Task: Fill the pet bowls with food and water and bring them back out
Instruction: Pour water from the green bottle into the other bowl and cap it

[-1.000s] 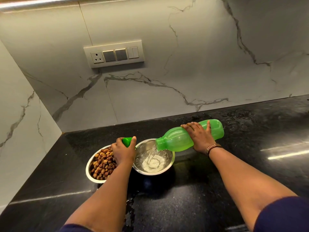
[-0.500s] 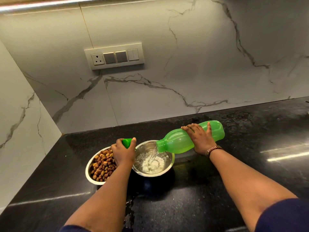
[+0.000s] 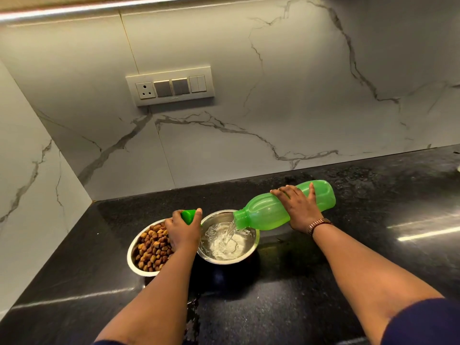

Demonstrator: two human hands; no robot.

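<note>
Two steel bowls stand side by side on the black counter. The left bowl (image 3: 133,263) is full of brown kibble. The right bowl (image 3: 251,250) holds water, and a stream is falling into it. My right hand (image 3: 297,207) grips a green plastic bottle (image 3: 268,211) tilted with its mouth over the right bowl's rim. My left hand (image 3: 183,231) hovers over the gap between the bowls and holds the green bottle cap (image 3: 188,215) between fingers and thumb.
The black stone counter (image 3: 348,257) runs to the right and toward me. Marble walls close the corner at the back and left. A switch panel (image 3: 170,85) sits on the back wall. A small wet patch (image 3: 193,310) lies on the counter near my left forearm.
Water keeps pouring and the level in the right bowl has risen a little. The bottle is tipped slightly more. Both hands stay where they were.
</note>
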